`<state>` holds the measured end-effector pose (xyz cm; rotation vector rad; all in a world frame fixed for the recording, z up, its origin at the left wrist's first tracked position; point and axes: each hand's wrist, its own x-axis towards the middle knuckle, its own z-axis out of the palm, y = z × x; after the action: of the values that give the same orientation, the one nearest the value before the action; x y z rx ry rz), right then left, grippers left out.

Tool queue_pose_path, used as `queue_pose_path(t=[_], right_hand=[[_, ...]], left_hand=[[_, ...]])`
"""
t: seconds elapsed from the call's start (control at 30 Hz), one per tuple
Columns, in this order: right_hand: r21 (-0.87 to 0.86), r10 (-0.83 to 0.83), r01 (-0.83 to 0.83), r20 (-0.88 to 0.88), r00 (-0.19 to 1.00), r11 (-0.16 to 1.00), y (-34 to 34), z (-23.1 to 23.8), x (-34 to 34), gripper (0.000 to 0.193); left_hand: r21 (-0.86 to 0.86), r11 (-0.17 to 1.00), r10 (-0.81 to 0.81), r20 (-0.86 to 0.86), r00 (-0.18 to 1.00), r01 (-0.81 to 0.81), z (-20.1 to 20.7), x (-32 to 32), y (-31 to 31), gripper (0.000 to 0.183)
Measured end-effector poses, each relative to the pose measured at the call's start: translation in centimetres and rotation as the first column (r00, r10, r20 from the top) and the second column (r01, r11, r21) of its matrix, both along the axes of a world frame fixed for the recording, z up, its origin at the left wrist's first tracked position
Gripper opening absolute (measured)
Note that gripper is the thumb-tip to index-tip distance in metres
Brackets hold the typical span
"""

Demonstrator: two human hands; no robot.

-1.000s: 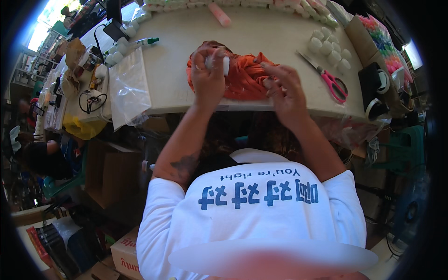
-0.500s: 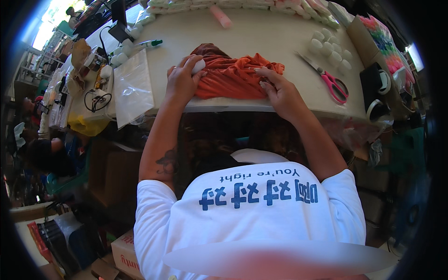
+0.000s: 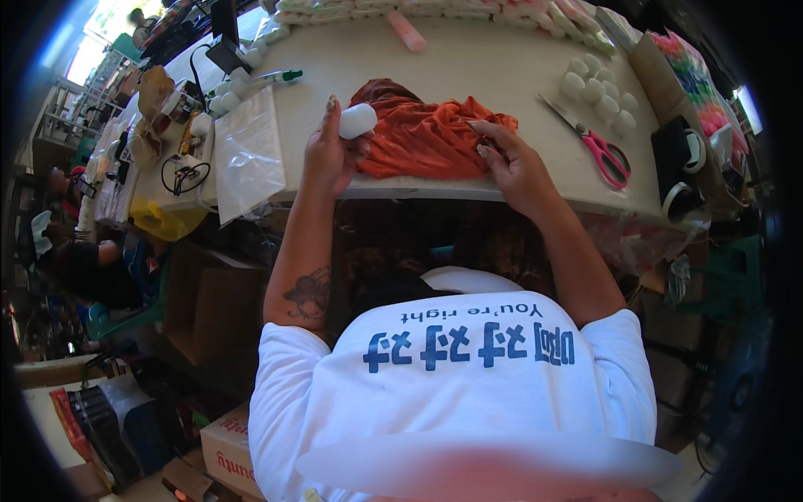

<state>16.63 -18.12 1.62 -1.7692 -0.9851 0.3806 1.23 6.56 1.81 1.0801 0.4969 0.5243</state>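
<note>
My left hand (image 3: 333, 155) is closed around a small white cylinder (image 3: 358, 121) with rounded edges, held up at the left side of a crumpled cloth. The orange cloth (image 3: 427, 138), darker brown at its far left corner, lies bunched near the table's front edge. At the cloth's right end is my right hand (image 3: 512, 159), its fingers loosely bent and apart. Those fingertips are over or touching the cloth; I cannot tell which. Several similar white pieces (image 3: 595, 88) stand in a group farther right on the table.
Pink-handled scissors (image 3: 604, 159) lie right of the cloth. A clear plastic bag (image 3: 251, 155) hangs over the table edge at left, beside a green marker (image 3: 288, 75). At the back lie a pink cylinder (image 3: 406, 32) and packed bags. A cardboard box (image 3: 669, 75) borders the right.
My left hand has lifted and turned, showing the white cylinder more fully above the cloth. My right hand has shifted slightly from the cloth's right end, and the view has moved a little.
</note>
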Motion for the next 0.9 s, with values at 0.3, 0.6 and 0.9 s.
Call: queue_pose_path(t=[0.3, 0.6, 0.9], right_hand=[[0.051, 0.028, -0.027, -0.017, 0.999, 0.998, 0.1, -0.6, 0.4, 0.034], [0.288, 0.227, -0.237, 0.067, 0.972, 0.928, 0.9, -0.2, -3.1, 0.034], [0.232, 0.132, -0.176, 0.193, 0.972, 0.957, 1.9, -1.1, -3.9, 0.035]], left_hand=[[-0.008, 1.000, 0.027, -0.125, 0.992, -0.029, 0.3, 0.7, -1.2, 0.058], [-0.370, 0.888, -0.251, 0.110, 0.962, 0.274, -0.1, 1.2, -4.6, 0.053], [-0.329, 0.913, -0.241, 0.048, 0.969, 0.243, -1.2, 0.6, -7.5, 0.048]])
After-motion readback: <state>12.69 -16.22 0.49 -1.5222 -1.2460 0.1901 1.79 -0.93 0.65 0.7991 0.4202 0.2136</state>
